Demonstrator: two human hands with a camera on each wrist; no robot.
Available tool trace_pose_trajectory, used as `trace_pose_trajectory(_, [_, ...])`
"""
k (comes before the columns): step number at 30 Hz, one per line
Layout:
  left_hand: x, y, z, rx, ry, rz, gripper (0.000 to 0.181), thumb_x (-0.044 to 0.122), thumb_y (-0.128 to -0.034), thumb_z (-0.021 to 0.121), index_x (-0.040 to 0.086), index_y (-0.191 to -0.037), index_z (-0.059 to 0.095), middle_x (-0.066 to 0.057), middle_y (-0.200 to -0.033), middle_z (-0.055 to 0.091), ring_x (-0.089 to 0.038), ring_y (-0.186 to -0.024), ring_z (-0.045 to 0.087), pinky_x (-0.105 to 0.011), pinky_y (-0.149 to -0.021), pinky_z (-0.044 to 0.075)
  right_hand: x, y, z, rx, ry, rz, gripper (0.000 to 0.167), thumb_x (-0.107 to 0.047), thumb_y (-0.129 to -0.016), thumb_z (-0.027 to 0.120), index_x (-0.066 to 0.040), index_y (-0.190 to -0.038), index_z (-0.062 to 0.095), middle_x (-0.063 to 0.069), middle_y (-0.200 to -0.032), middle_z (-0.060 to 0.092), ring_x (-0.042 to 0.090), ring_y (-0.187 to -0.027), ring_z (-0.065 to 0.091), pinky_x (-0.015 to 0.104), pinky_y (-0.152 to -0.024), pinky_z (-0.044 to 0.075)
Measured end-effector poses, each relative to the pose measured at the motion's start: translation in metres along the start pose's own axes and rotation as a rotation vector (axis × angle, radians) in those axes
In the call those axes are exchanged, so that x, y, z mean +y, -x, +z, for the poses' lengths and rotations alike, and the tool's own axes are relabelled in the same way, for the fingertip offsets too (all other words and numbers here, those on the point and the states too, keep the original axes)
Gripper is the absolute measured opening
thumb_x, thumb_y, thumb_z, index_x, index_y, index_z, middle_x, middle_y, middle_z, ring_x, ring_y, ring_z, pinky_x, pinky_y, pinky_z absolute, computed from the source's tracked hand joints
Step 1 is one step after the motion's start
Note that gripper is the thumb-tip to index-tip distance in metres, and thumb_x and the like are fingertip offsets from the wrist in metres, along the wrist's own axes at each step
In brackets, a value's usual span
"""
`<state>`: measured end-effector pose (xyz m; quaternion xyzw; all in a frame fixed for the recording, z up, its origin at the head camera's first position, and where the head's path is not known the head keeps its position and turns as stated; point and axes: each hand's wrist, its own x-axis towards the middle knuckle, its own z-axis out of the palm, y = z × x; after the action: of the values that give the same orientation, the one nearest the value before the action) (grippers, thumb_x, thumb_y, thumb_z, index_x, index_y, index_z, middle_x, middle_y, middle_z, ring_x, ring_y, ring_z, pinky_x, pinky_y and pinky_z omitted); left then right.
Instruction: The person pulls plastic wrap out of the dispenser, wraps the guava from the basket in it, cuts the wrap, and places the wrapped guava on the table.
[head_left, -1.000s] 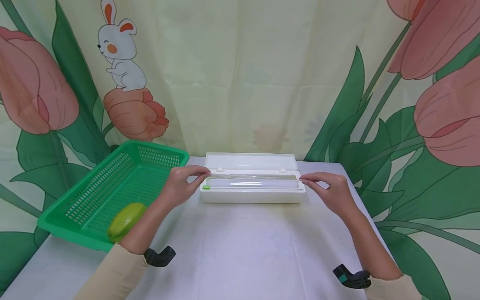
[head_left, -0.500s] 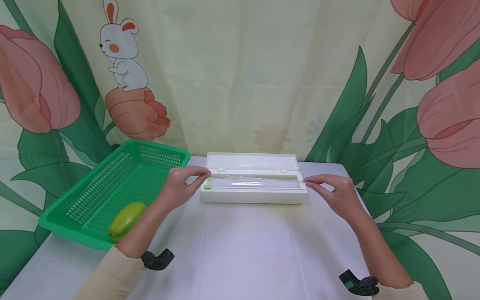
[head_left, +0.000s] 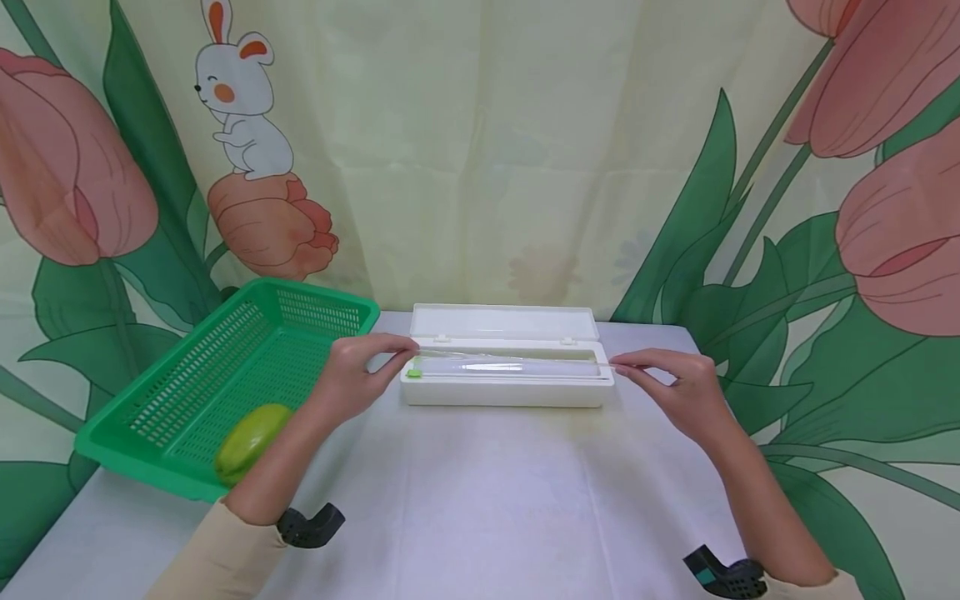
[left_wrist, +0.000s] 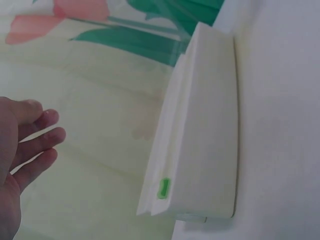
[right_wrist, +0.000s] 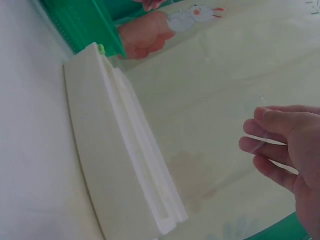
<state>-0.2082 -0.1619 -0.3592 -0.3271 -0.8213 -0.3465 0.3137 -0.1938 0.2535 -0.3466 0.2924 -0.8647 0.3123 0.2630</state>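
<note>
Clear cling film (head_left: 517,358) stretches across the open top of a white dispenser box (head_left: 502,394). My left hand (head_left: 362,377) pinches one end of the film between thumb and forefinger at the box's left end. At the right end, my right hand (head_left: 678,392) pinches the other corner. In the left wrist view the left hand (left_wrist: 32,137) shows its thumb and forefinger together, while the film is too clear to make out. A faint film edge shows by the right hand (right_wrist: 282,142) in the right wrist view. The box has a green slider (left_wrist: 163,188).
A green plastic basket (head_left: 112,454) stands left of the box, holding a green-yellow oval fruit (head_left: 252,442) partly behind the left forearm. The dispenser's lid (head_left: 513,322) is raised at the back. A white cloth covers the table (head_left: 480,500); a printed curtain (head_left: 480,167) hangs behind.
My right hand has moved slightly to the right, drawing the film's edge wider. My left hand has stayed almost in place, still pinching the film.
</note>
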Motion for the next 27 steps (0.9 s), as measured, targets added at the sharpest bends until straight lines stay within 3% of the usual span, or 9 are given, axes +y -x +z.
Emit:
trace_pose_trajectory(11, [0.005,-0.001,-0.004,-0.002,-0.009,0.013,0.023,0.000,-0.0751,0.079,0.004,-0.097,0.075,-0.008,-0.091,0.076,-0.020,-0.086,0.073,-0.017,-0.079,0.055,-0.002,0.002,-0.005,-0.011,-0.018,-0.011,0.033,0.013,-0.069,0.077,-0.004,-0.098,0.076,0.010,-0.091,0.076,-0.024,-0.097,0.056,0.002,-0.081,0.047])
trace_pose_trajectory(19, [0.005,0.002,-0.006,0.008,0.018,0.073,0.023,-0.002,-0.0734,0.079,0.003,-0.096,0.075,-0.008,-0.088,0.076,-0.020,-0.082,0.073,-0.014,-0.078,0.054,-0.004,0.003,-0.008,-0.001,-0.031,-0.047,0.036,0.015,-0.067,0.077,-0.004,-0.098,0.076,0.010,-0.090,0.076,-0.022,-0.097,0.057,0.002,-0.081,0.047])
trace_pose_trajectory(24, [0.005,0.003,-0.007,0.017,0.036,0.108,0.014,0.013,-0.0851,0.073,0.003,-0.095,0.075,-0.008,-0.087,0.076,-0.020,-0.081,0.073,-0.012,-0.080,0.053,-0.006,0.004,-0.011,0.015,-0.034,-0.074,0.037,0.016,-0.065,0.078,-0.004,-0.096,0.076,0.009,-0.088,0.076,-0.021,-0.096,0.059,0.003,-0.080,0.048])
trace_pose_trajectory(27, [0.006,0.004,-0.008,0.028,0.043,0.121,0.026,0.027,-0.0913,0.065,0.003,-0.095,0.075,-0.009,-0.087,0.076,-0.021,-0.081,0.073,-0.012,-0.081,0.053,-0.006,0.004,-0.012,0.022,-0.049,-0.087,0.039,0.017,-0.063,0.078,-0.004,-0.096,0.076,0.010,-0.088,0.076,-0.019,-0.096,0.060,0.003,-0.080,0.048])
